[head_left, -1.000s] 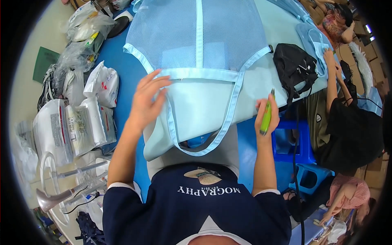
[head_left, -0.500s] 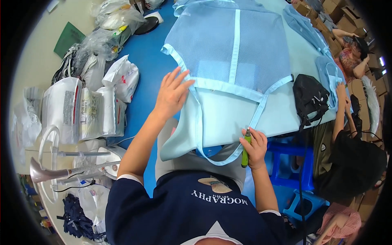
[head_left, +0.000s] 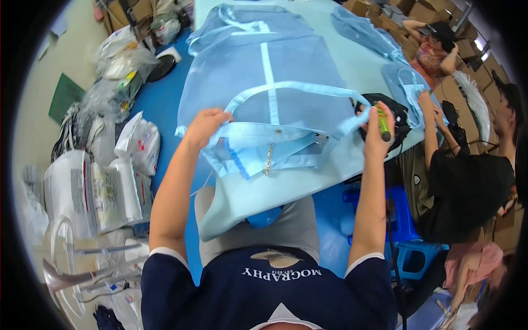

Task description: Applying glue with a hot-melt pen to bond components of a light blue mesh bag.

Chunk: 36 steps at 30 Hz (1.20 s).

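A light blue mesh tote bag [head_left: 247,66] lies on the pale blue table, its near edge lifted and turned over. Inside show a blue inner pocket and a short gold chain [head_left: 269,159]. My left hand [head_left: 208,125] is closed on the bag's trim at its left corner. In my closed right hand [head_left: 378,140] is a green pen-shaped tool [head_left: 383,124] with a dark end; its exact kind is unclear. The bag's right corner and strap [head_left: 308,87] reach that hand's fingers, which partly hide the contact. The strap arches across the mesh between both hands.
A black bag [head_left: 397,110] sits beside my right hand. Farther right, a co-worker's hands [head_left: 429,104] handle another blue mesh piece. Blue stools [head_left: 404,206] stand below the table's right side. Plastic-wrapped packages [head_left: 69,187] line the left.
The near edge of the bag has been raised and flipped, showing its inside and chain. My right hand moved up and right with the green tool; my left shifted left and closed on the trim.
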Available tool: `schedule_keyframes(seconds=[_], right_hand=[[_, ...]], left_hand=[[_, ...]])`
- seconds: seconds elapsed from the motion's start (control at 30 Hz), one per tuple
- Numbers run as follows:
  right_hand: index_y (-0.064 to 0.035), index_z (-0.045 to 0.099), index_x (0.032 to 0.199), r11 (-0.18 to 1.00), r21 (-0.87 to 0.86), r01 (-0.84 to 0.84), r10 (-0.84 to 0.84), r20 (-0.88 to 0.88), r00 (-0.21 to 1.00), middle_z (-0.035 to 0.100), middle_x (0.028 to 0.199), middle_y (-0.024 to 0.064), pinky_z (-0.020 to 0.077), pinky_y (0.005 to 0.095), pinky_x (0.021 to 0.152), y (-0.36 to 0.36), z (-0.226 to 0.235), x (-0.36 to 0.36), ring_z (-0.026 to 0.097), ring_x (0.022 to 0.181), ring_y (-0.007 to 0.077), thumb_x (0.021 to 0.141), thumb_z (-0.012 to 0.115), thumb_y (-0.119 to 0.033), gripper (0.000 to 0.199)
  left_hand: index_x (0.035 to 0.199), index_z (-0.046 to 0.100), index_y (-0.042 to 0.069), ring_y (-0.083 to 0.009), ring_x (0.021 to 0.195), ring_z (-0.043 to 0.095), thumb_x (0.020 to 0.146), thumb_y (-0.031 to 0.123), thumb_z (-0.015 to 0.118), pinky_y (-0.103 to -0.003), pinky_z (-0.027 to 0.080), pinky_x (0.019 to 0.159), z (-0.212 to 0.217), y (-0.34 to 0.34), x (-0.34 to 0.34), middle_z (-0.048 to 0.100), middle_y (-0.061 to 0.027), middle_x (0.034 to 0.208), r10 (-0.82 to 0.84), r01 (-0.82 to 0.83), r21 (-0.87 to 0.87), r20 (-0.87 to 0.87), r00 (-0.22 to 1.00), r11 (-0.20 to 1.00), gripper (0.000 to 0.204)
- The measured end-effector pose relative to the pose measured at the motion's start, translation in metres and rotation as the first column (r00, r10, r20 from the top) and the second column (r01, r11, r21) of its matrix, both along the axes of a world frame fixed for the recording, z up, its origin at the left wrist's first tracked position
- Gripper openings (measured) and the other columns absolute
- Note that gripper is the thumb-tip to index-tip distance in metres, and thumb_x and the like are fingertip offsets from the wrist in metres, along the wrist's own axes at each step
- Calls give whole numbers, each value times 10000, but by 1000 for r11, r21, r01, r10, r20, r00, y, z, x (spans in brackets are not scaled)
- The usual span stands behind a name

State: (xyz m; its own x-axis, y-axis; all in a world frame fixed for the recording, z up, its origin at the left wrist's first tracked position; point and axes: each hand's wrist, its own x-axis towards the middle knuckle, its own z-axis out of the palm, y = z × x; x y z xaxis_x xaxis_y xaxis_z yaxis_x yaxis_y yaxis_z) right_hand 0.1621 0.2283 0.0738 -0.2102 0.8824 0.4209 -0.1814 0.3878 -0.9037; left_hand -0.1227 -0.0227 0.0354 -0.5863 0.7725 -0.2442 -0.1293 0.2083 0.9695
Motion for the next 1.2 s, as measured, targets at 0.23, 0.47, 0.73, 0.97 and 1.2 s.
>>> schedule_keyframes(seconds=[0.23, 0.47, 0.73, 0.97, 1.2], right_hand=[[-21, 520, 1195, 941, 336, -31, 2, 88, 996, 670, 971, 105, 505, 259, 791, -6, -65, -9, 650, 887, 142, 879, 699, -143, 383], [-62, 605, 1042, 939, 327, 106, -162, 148, 976, 562, 725, 11, 452, 245, 594, -17, -67, -29, 519, 623, 97, 778, 801, -166, 345], [-80, 626, 1018, 977, 204, 61, -109, 233, 966, 632, 815, 61, 478, 320, 670, -32, -100, -6, 591, 710, 208, 761, 776, -109, 299], [-41, 576, 1091, 955, 293, 31, -134, 337, 932, 571, 824, -15, 438, 186, 650, -31, -112, -1, 512, 711, 44, 825, 726, -26, 305], [-54, 537, 1170, 970, -157, -183, 199, 95, 975, 618, 857, -1, 446, 191, 696, -31, -89, 13, 544, 752, 50, 839, 714, -28, 376]], left_hand=[[903, 688, -74, -172, 701, 603, 849, 176, 662, -325, 483, 647, -25, 20, -14, 673, -109, 822, 177, -199, -142, -155, 972, 970, 257], [761, 685, -22, -278, 613, 638, 802, 234, 637, -395, 486, 597, -17, 27, -8, 646, -154, 638, 20, -271, -245, -707, 707, 931, 263], [958, 658, 21, -352, 929, 624, 779, 103, 602, -414, 473, 801, -5, 40, 36, 651, -186, 1010, 162, -443, 4, -933, 320, 896, 205], [1252, 545, 102, -341, 1309, 423, 779, 74, 647, -574, 297, 1053, 16, 71, 136, 507, -102, 1361, 21, 307, 15, -1000, -17, 952, 485], [1425, 398, 168, -279, 1327, 422, 926, 245, 526, -590, 281, 1063, -28, 108, 108, 467, -88, 1426, -355, 266, -336, -935, 25, 904, 521]])
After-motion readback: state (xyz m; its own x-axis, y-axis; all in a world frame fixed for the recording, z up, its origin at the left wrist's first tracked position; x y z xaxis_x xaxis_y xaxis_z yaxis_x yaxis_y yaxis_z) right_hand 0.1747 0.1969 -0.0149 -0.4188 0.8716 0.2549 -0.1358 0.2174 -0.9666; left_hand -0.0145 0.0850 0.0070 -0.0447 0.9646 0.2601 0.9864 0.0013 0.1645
